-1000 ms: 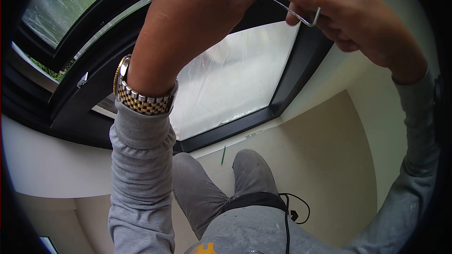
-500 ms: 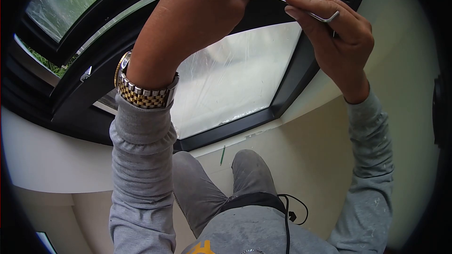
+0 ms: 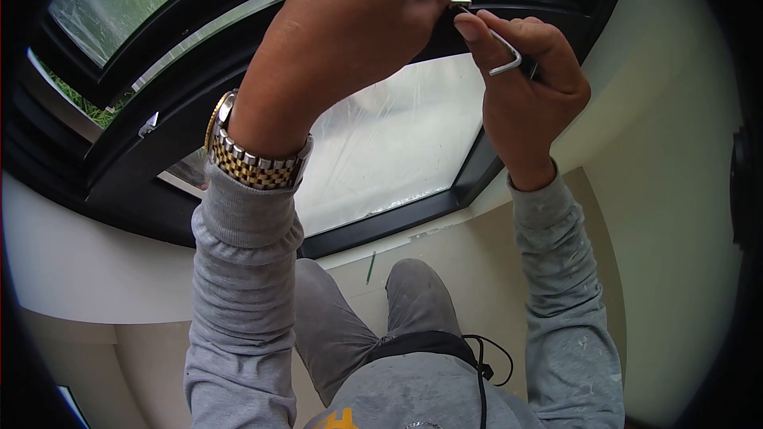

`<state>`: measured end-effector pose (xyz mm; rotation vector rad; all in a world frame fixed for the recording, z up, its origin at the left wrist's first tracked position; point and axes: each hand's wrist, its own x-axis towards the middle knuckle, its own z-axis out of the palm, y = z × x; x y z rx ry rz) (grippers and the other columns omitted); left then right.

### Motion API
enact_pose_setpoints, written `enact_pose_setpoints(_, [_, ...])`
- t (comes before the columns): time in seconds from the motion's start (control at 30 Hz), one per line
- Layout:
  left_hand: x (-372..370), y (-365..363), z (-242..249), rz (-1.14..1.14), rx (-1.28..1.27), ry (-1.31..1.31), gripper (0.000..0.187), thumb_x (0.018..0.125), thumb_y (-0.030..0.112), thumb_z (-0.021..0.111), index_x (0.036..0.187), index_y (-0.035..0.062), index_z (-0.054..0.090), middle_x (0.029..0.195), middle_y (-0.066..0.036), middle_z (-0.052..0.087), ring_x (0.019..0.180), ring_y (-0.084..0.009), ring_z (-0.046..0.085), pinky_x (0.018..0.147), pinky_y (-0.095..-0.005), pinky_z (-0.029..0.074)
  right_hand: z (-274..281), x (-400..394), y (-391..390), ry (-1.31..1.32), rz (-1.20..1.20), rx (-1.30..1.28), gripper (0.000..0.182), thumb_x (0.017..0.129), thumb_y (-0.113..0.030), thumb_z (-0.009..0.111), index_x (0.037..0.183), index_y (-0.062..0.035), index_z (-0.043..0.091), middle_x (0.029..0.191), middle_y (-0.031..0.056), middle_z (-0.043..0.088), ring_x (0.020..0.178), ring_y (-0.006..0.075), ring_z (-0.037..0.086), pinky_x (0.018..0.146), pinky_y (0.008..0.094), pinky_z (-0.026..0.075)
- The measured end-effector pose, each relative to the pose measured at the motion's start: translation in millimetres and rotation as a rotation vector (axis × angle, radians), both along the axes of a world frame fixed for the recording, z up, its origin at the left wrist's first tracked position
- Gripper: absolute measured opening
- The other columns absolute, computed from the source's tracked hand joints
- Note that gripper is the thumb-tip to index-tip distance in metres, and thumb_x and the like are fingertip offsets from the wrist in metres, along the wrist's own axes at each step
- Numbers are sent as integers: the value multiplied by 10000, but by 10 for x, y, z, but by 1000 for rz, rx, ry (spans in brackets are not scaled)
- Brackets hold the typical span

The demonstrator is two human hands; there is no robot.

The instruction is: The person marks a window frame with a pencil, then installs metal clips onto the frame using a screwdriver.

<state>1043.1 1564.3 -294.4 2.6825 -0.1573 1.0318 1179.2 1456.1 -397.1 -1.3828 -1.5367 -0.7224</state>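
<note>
At the top of the black window frame (image 3: 548, 12), my left hand (image 3: 362, 28) is closed, its fingertips pinching a small silvery metal piece (image 3: 460, 2). A watch with a gold and silver band (image 3: 253, 165) is on that wrist. My right hand (image 3: 532, 83) grips a hex key (image 3: 511, 62) between thumb and fingers. The key's short bent end sticks out below the thumb, and its far end meets the metal piece. Exactly how the key sits in the piece is too small to tell. Part of the left fingers is hidden behind the hand.
Below my hands is a wet-looking glass pane (image 3: 389, 135). A metal catch (image 3: 149, 124) sits on the frame at left, near an open gap showing grass (image 3: 91, 107). A thin green stick (image 3: 371, 268) lies on the floor by my knees. A black cord (image 3: 482, 373) hangs at my waist.
My right hand has moved left, closer to my left hand, and turned. The hex key's bent end has swung left and down. My left hand and the metal piece sit slightly lower in view.
</note>
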Motion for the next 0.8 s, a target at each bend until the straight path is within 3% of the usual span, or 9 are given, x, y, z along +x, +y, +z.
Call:
enact_pose_setpoints(0.17, [96, -34, 88, -20, -103, 35, 166, 881, 100, 669, 923, -32, 761, 872, -190, 698, 825, -314, 676, 790, -407, 539, -66, -17, -98, 21, 12, 45, 163, 852, -22, 795, 1014, -39, 782, 769, 39, 703, 576, 60, 576, 489, 212, 403])
enact_pose_setpoints(0.27, [35, -150, 293, 119, -288, 349, 177, 890, 114, 678, 899, -46, 754, 844, -198, 683, 791, -304, 665, 768, -409, 530, -74, -26, -182, 31, 22, 69, 163, 851, -21, 797, 1011, -40, 782, 776, 40, 709, 577, 58, 581, 489, 208, 406])
enact_pose_setpoints(0.37, [31, -32, 153, 60, -247, 241, 188, 891, 121, 687, 897, -57, 749, 819, -195, 673, 776, -294, 656, 753, -405, 524, -45, 5, -248, 42, 16, 90, 162, 849, -21, 800, 1008, -42, 783, 784, 41, 715, 578, 55, 586, 489, 205, 410])
enact_pose_setpoints(0.47, [-68, -16, 80, -138, -107, 50, 192, 891, 121, 692, 901, -63, 746, 819, -198, 673, 771, -304, 656, 750, -401, 526, 19, 63, -253, 54, 5, 112, 161, 847, -20, 803, 1006, -43, 784, 791, 41, 722, 580, 53, 591, 489, 202, 413])
enact_pose_setpoints(0.57, [-12, -111, 101, 10, -110, 83, 186, 890, 114, 690, 903, -62, 747, 836, -199, 676, 794, -308, 659, 765, -410, 524, 75, 78, -258, 71, -1, 132, 161, 845, -19, 806, 1003, -44, 784, 798, 42, 728, 581, 51, 596, 489, 198, 416])
enact_pose_setpoints(0.67, [8, -140, 163, 106, -279, 253, 179, 883, 108, 689, 903, -59, 749, 838, -196, 678, 810, -312, 663, 771, -417, 522, 82, 63, -286, 83, -2, 153, 160, 843, -19, 808, 1000, -45, 785, 806, 43, 734, 582, 48, 601, 489, 195, 419])
enact_pose_setpoints(0.8, [-17, -3, -2, -39, -103, 3, 173, 875, 105, 685, 888, -56, 746, 821, -199, 671, 815, -317, 660, 777, -418, 521, 66, 37, -311, 97, -7, 180, 160, 841, -18, 812, 996, -46, 786, 815, 44, 742, 584, 45, 608, 490, 190, 423])
